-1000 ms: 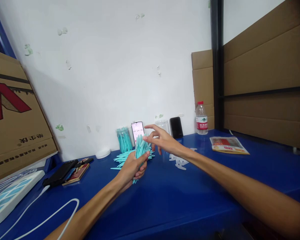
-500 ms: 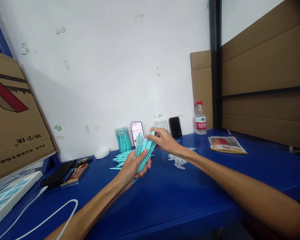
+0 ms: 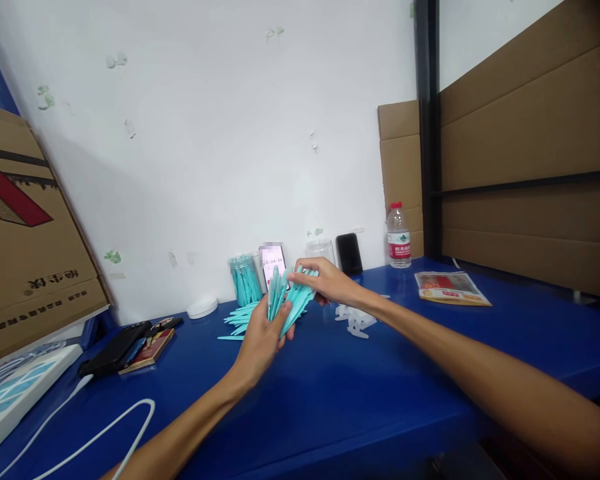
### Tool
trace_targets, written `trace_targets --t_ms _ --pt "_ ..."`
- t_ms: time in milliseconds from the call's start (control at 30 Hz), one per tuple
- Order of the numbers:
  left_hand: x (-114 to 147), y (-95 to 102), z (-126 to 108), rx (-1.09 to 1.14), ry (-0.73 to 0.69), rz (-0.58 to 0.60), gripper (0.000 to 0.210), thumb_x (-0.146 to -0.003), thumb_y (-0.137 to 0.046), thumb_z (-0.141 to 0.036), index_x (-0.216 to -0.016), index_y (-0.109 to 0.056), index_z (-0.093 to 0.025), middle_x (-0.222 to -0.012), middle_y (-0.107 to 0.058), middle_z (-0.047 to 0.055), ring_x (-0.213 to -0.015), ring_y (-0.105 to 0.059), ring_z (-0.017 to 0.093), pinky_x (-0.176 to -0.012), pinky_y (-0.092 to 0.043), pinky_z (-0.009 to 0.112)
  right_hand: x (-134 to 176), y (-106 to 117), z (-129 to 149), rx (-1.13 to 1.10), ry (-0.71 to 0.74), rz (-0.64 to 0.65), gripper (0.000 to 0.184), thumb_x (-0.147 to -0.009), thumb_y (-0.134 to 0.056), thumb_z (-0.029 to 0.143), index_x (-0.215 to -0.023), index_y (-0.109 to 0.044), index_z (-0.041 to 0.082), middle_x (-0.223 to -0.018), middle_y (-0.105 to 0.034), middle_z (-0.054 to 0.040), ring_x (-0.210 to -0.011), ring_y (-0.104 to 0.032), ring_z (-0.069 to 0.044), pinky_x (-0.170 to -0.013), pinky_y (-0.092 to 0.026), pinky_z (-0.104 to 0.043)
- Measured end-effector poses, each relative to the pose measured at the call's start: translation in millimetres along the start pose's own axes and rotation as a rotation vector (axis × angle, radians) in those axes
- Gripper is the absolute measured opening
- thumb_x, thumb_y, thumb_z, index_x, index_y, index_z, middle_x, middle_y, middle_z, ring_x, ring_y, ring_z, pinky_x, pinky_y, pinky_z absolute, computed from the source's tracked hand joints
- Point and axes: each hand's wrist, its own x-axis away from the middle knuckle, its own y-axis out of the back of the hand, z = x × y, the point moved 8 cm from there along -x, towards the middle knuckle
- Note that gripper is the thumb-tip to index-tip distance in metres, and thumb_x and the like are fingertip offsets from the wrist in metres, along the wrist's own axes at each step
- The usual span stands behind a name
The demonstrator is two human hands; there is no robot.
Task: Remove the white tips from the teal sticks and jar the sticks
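My left hand [image 3: 264, 335] is closed around the lower part of a fanned bundle of thin, tapered teal plastic sticks [image 3: 295, 305], raised over the table. At the bundle's upper end, the fingers of my right hand [image 3: 325, 277] are closed on some of the same sticks. More teal sticks lie in a loose pile [image 3: 240, 317] behind my left hand, which partly hides them. A clear jar [image 3: 246, 280] packed with upright teal sticks stands behind that pile. Small translucent white pieces [image 3: 356, 320] lie scattered under my right forearm. The sticks' exact kind is not clear.
Against the wall stand a lit phone [image 3: 271, 260], a second clear jar [image 3: 320, 249], a dark phone [image 3: 349, 253] and a water bottle [image 3: 399, 237]. A white lid [image 3: 202, 307], a packet [image 3: 451, 289], a black wallet-like case [image 3: 114, 350] and a power strip [image 3: 27, 393] lie around the blue table [image 3: 300, 413].
The bundle has fanned wider, splitting into two groups at the top. My left hand has turned more upright, and my right fingers have moved further over the sticks' upper ends.
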Motion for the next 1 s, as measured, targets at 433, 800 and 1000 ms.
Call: trace_targets --t_ms 433,800,1000 --pt "-1 5.9 -4 -0.328 -0.061 -0.074 0.043 -0.089 -0.042 -0.056 -0.068 -0.045 -0.018 -0.052 -0.043 -0.004 -0.046 -0.037 0.01 -0.047 -0.027 0.022 -6 15 -5 0.12 0.089 -0.149 0.011 -0.083 -0.049 0.027 -0.077 -0.053 0.018 -0.057 -0.048 0.005 -0.045 -0.044 -0.009 -0.045 -0.031 -0.021" --pt "0 3.4 0 -0.797 -0.311 -0.093 0.018 -0.091 -0.04 -0.02 -0.095 -0.057 -0.017 -0.07 -0.059 0.002 -0.058 -0.049 0.016 -0.059 -0.03 0.025 -2 15 -19 0.529 0.106 -0.399 0.035 -0.093 -0.041 0.043 -0.071 -0.052 0.019 -0.053 -0.041 0.0036 -0.054 -0.039 -0.013 -0.055 -0.024 -0.025" --pt "-2 5.4 -5 -0.697 -0.275 -0.124 0.024 -0.094 -0.039 -0.03 -0.1 -0.059 -0.019 -0.069 -0.06 0.002 -0.056 -0.049 0.016 -0.059 -0.03 0.024 3 13 -17 0.55 0.146 -0.379 0.032 -0.097 -0.035 0.047 -0.09 -0.053 0.022 -0.06 -0.047 0.0026 -0.056 -0.045 -0.015 -0.057 -0.026 -0.024"
